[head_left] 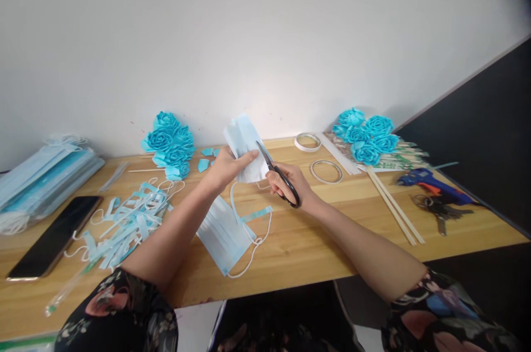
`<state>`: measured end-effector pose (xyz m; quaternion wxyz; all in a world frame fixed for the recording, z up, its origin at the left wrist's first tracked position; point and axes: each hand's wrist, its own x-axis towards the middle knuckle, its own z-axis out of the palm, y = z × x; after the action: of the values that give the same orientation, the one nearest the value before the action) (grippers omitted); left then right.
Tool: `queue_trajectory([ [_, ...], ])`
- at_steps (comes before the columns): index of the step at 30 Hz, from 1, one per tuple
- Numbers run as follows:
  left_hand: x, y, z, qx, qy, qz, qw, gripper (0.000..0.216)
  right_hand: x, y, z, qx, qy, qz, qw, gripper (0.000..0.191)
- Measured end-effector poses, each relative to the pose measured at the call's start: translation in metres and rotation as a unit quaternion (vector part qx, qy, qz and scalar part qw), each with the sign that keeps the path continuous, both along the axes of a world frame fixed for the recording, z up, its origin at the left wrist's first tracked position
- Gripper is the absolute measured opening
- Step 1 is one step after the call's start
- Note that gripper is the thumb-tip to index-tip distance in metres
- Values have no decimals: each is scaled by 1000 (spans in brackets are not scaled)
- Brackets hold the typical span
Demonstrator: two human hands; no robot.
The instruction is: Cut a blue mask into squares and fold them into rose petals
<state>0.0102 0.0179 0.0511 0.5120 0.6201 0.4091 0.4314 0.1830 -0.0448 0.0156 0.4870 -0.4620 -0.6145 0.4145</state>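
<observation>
My left hand (229, 166) pinches a light blue face mask (243, 141) and holds it upright above the wooden table (315, 230). My right hand (290, 183) grips black-handled scissors (277, 172), whose blades point up-left and touch the mask's right edge. A second face mask (224, 236) lies flat on the table under my left forearm, its white ear loops and a cut blue strip (257, 213) trailing beside it.
Blue mask roses lie in clusters at back left (169, 144) and back right (367, 130). Cut strips (128, 222), a phone (56, 236) and a mask stack (41, 175) sit left. Tape rolls (307, 141), wooden sticks (396, 205), a glue gun (431, 183) and keys (440, 209) sit right.
</observation>
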Motion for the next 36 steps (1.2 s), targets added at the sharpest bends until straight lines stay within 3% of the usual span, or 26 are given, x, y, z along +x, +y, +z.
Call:
queue_trajectory([
  [7, -2, 0, 7, 9, 3, 58, 998, 46, 1, 0, -1, 1, -6, 27, 1000, 46],
  [16, 1, -4, 3, 8, -6, 7, 1000, 45, 1, -1, 3, 20, -20, 36, 999, 57],
  [36, 2, 1, -6, 32, 22, 13, 999, 41, -3, -4, 4, -7, 24, 6, 1000, 53],
])
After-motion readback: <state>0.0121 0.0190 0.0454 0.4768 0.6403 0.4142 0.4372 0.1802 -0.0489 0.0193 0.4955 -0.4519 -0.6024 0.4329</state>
